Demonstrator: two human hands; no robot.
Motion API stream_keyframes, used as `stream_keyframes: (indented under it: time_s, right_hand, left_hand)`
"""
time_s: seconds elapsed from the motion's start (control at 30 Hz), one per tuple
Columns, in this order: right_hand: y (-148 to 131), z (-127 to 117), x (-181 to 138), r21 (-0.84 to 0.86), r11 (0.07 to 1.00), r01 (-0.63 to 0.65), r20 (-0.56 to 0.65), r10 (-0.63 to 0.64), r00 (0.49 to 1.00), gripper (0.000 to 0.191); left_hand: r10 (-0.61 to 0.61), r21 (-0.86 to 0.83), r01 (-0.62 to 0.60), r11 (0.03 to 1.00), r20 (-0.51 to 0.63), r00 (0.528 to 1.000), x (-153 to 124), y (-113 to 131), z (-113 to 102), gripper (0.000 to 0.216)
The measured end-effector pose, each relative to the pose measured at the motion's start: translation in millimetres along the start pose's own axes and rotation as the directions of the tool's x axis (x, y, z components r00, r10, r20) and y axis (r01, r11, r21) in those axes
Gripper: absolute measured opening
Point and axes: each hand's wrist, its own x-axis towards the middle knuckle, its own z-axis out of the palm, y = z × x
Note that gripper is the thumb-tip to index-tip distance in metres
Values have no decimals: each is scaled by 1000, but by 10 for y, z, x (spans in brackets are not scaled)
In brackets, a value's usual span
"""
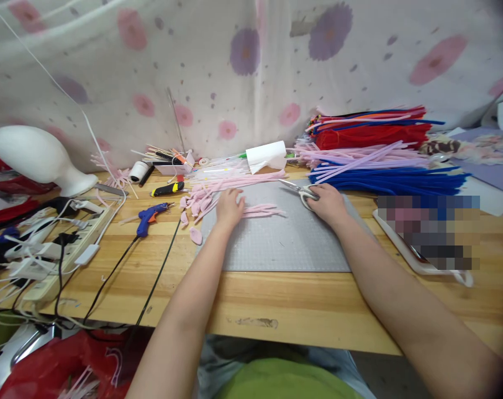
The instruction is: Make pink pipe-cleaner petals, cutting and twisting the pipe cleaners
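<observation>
"So, what is shaped already?"
"Apparently the pink petal-like loops point(204, 205), left of centre; the pink chenille stems point(263, 211), centre, lie straight."
"Hands?"
"Right hand point(328, 200) grips scissors point(299, 189); left hand point(230, 206) curves over stems, pinching or not, I cannot tell."

On a pale wooden table point(285, 310), the bare left hand point(230, 208) is at thin, fuzzy pink stems point(266, 210) on a flat grey gridded cutting mat point(285, 249), its grip unclear, while the bare right hand point(327, 200) holds light-handled metal scissors point(304, 194). Curved pink fuzzy pieces point(196, 236) and a blue-and-orange plastic glue gun point(145, 220) lie leftward; long, fuzzy blue stems point(393, 180) lie beyond the right hand.
</observation>
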Motion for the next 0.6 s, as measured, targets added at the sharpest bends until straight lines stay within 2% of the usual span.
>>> stream_keyframes:
  time_s: [0.07,0.13,0.27,0.37,0.43,0.53,0.6]
  right_hand:
    - [-16,0,-10,-3,999,41,23,-41,999,29]
    - [-40,0,-16,-6,998,66,38,-66,997,29]
    - [-85,-3,-27,-21,997,70,32,-69,997,29]
    - [-106,-9,-37,-31,998,48,20,-48,999,28]
    - [-112,-12,-42,-31,999,33,20,-32,999,27]
    - [-112,-14,-42,16,999,33,37,-34,999,26]
    - [-114,-14,-41,96,994,51,54,-57,997,27]
  left_hand:
    - [-133,111,136,985,-27,991,130,-138,-84,29]
    - [-206,219,203,954,-12,979,229,-283,-167,30]
    - [-200,368,173,914,36,979,309,-480,-293,32]
    - [-169,403,143,904,29,985,316,-536,-357,31]
    - [-155,411,88,907,134,979,305,-549,-387,29]
    - [-186,447,17,895,338,923,254,-547,-405,28]
    - [-213,485,5,874,375,902,210,-532,-403,27]
